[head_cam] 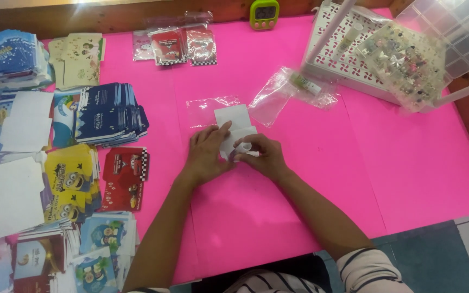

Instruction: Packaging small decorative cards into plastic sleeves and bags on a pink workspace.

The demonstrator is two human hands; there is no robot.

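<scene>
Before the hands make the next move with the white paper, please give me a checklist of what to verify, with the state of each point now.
1. Left hand rests on the white paper: ok.
2. Right hand has a grip on the curled paper edge: ok.
3. Paper lies on the pink table cover, no other thing under it: cannot tell.
4. Clear plastic sleeve lies just beyond the paper, within reach: ok.
5. Fold is straight: cannot tell, the fingers hide it.
</scene>
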